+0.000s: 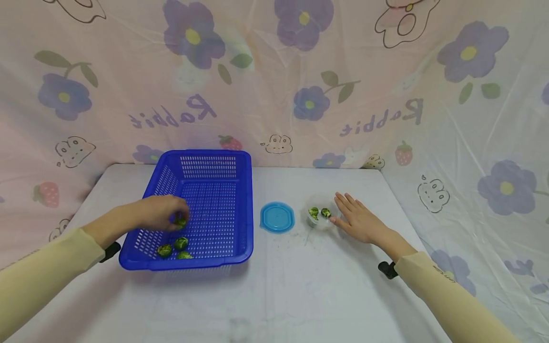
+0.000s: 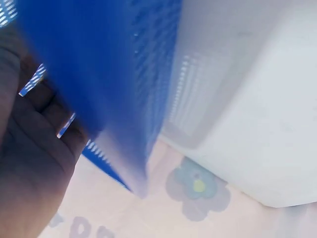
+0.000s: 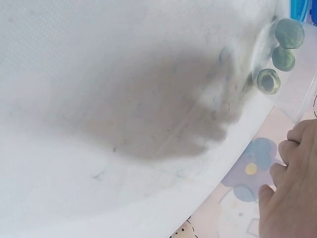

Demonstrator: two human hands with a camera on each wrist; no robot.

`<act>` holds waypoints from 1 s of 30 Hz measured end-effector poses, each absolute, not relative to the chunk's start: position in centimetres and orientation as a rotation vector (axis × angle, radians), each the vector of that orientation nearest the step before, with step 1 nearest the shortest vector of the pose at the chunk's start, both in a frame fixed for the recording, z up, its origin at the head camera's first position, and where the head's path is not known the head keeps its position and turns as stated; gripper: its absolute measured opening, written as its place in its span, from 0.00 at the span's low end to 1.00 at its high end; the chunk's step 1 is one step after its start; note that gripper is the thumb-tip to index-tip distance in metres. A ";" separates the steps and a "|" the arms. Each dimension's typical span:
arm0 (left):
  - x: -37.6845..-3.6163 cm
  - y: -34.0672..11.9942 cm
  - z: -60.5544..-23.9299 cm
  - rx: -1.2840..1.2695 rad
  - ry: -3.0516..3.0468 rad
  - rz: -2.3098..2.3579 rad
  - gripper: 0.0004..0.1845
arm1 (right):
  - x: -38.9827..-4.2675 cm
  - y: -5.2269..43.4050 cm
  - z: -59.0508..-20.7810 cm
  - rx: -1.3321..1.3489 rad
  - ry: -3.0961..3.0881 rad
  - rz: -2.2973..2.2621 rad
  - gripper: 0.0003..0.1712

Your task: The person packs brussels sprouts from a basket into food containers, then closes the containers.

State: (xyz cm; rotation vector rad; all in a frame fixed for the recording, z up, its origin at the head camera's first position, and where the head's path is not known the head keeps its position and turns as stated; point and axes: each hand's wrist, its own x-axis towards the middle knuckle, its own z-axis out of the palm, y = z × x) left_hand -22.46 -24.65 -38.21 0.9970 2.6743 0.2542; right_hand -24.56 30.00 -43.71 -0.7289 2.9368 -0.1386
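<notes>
My left hand (image 1: 165,213) reaches into a blue plastic basket (image 1: 249,200) and pinches a Brussels sprout (image 1: 180,223) above its mesh floor. More Brussels sprouts (image 1: 181,243) lie at the basket's near end. In the left wrist view the basket wall hides the fingertips and the sprout. On the right, a small clear plastic container (image 3: 303,79) with several Brussels sprouts (image 3: 289,33) inside stands on the table. My right hand (image 1: 360,222) is beside the container's right side, its fingers extended; whether they touch it I cannot tell.
A light-blue lid (image 1: 277,217) lies flat between basket and container. All of these stand on a white-covered table (image 1: 291,295). Behind the table hangs a patterned curtain (image 1: 257,95) with flowers and rabbits, which also runs along the right side.
</notes>
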 end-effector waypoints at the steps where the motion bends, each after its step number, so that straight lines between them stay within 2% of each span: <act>1: -22.4 -24.5 -38.0 1.008 2.681 0.257 0.09 | -24.5 30.0 -43.7 -0.729 2.938 -0.136 0.46; 15: -22.7 -21.0 -35.7 1.152 2.739 0.247 0.10 | -24.6 30.2 -44.1 -0.726 2.937 -0.145 0.48; 30: -23.0 -16.1 -33.6 1.194 2.738 0.348 0.10 | -24.5 30.2 -43.9 -0.733 2.938 -0.148 0.46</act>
